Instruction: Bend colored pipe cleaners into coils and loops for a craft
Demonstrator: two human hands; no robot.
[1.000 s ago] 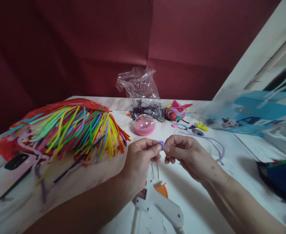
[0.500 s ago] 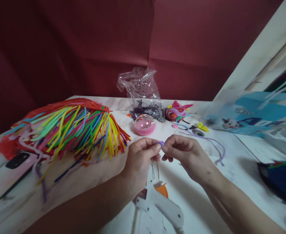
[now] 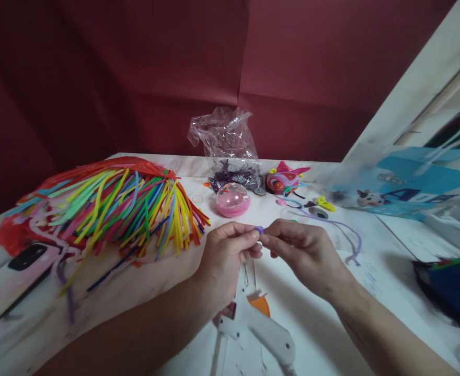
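Observation:
Between my two hands is a small coil of purple pipe cleaner [image 3: 259, 230]. My left hand [image 3: 228, 250] pinches it between thumb and forefinger. The thumb and fingertips of my right hand [image 3: 302, 250] press together at its right side, gripping the same piece. Below my hands, a white glue gun [image 3: 267, 331] with an orange trigger [image 3: 260, 304] lies on the table, its front part covered by my left hand. Just beyond my hands sits a ball [image 3: 233, 200] with a clear top and a pink base.
Colourful pipe cleaners [image 3: 144, 209] spill from a red bag at left, near a phone [image 3: 22, 282]. Behind stands a clear plastic bag [image 3: 230, 141]. A pink pipe-cleaner figure [image 3: 284, 180], loose purple pipe cleaner [image 3: 343, 225] and blue printed bag [image 3: 414, 183] are at right.
My right hand has turned slightly, its fingers now more closed against the purple coil. My left hand stays nearly in place. The objects on the table have not moved.

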